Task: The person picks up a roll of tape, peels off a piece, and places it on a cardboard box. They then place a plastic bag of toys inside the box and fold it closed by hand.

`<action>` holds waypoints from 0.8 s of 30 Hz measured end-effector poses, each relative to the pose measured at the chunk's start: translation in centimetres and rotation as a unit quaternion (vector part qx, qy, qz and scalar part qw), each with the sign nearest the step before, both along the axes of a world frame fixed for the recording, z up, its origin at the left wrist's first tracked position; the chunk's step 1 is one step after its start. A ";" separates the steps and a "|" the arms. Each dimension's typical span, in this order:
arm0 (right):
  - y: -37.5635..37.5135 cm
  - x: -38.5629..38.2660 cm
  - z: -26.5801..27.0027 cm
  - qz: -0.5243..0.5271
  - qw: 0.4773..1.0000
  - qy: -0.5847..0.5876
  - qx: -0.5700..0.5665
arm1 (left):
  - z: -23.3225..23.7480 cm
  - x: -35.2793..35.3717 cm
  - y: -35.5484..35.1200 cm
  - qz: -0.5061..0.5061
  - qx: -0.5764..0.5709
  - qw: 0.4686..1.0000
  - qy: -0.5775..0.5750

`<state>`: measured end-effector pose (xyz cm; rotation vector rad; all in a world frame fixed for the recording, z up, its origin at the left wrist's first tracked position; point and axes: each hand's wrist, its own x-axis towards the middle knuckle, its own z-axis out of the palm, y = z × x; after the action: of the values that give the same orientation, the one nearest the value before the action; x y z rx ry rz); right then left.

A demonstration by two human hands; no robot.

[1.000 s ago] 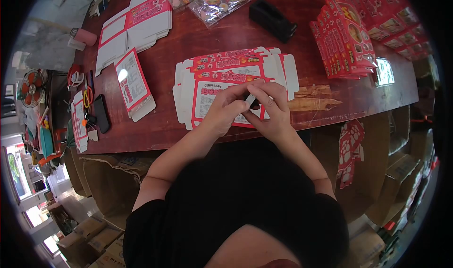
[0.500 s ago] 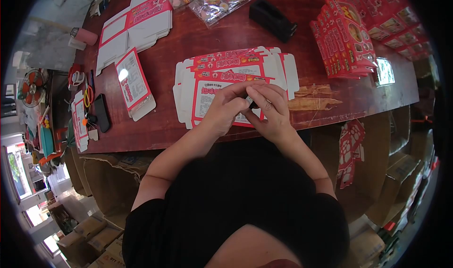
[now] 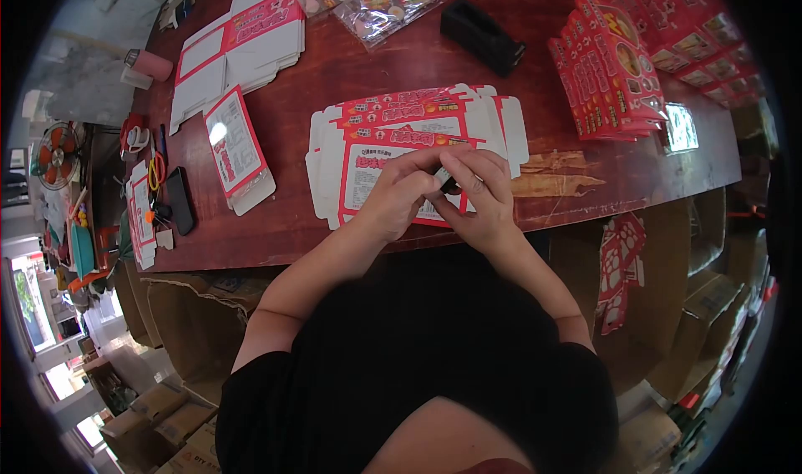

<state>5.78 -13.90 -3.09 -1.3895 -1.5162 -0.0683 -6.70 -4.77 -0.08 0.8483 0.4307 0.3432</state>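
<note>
My left hand (image 3: 394,197) and my right hand (image 3: 487,197) meet in front of me, fingers curled together. Between their fingertips is a small dark object with a pale face (image 3: 444,176). Most of it is covered by fingers, so its kind does not show. Under the hands lies a stack of flat, unfolded red and white printed cartons (image 3: 359,161). Left of the stack, a single red and white box (image 3: 241,152) rests on the table.
The dark red table (image 3: 292,240) also holds a black tape dispenser (image 3: 482,35), flat white cartons (image 3: 259,56), clear printed packets (image 3: 388,6), stacked red boxes (image 3: 606,73), a black phone (image 3: 180,200) and a pink bottle (image 3: 149,63). Open cardboard boxes (image 3: 196,332) stand below the front edge.
The right fingers have shifted slightly, and the pale face of the small object now shows between the hands. Everything on the table stays put.
</note>
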 end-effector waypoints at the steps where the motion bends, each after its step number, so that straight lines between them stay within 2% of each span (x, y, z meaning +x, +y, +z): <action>1: 0.0 0.0 0.0 -0.003 1.000 -0.002 0.000 | 0.0 0.0 0.0 0.000 0.000 1.000 -0.002; 11: -0.3 -0.2 -0.8 -0.011 1.000 -0.015 0.009 | -0.8 -0.2 -0.1 -0.008 -0.006 1.000 0.015; 14: -0.1 0.0 -0.4 -0.009 1.000 -0.008 0.016 | -0.7 0.0 -0.1 -0.014 0.028 0.999 0.005; 17: -0.1 0.2 -0.1 -0.021 0.999 0.018 0.023 | 0.2 0.6 -0.7 0.024 0.072 0.997 -0.006; 21: 0.0 -0.1 -0.2 -0.057 0.997 0.035 0.035 | -2.0 1.0 -1.6 0.132 0.265 0.952 -0.078; 22: 0.0 -0.1 -0.1 -0.065 0.997 0.032 0.033 | -2.7 0.4 -1.3 0.129 0.304 0.942 -0.063; 24: -0.3 0.4 0.5 -0.008 0.998 0.060 0.012 | -2.8 -0.7 -0.5 0.113 0.356 0.927 -0.039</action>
<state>6.23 -14.17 -2.61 -1.3637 -1.4010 -0.0127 -7.39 -5.23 -2.88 1.4930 0.3268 0.7715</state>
